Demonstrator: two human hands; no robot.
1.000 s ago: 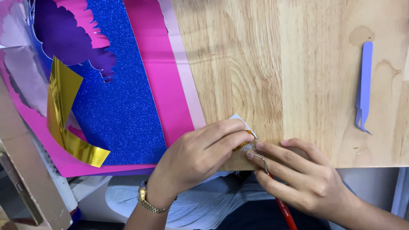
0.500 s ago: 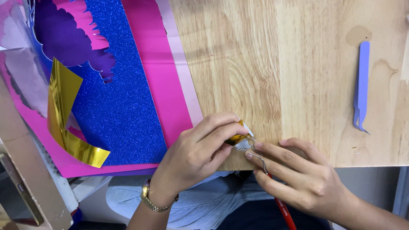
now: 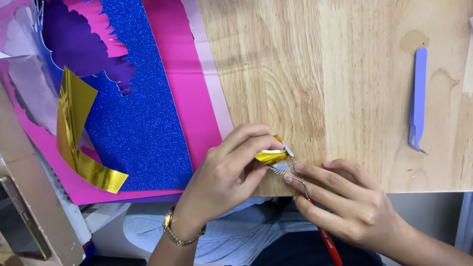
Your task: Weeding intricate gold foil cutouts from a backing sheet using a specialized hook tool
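**Gold foil is showing now**

The left hand [image 3: 226,177] is pinching a gold foil bit [image 3: 271,156] that was mostly hidden a second ago. The right hand [image 3: 345,207] is gripping a red-handled hook tool [image 3: 315,216], tip touching a small white cutout [image 3: 282,167] at the table [image 3: 345,98] edge. Purple tweezers [image 3: 419,98] are lying well apart.

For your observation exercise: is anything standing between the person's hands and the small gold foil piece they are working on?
Nothing visible does. The left hand already pinches the gold foil piece, and the right hand brings the red-handled hook tool against it.
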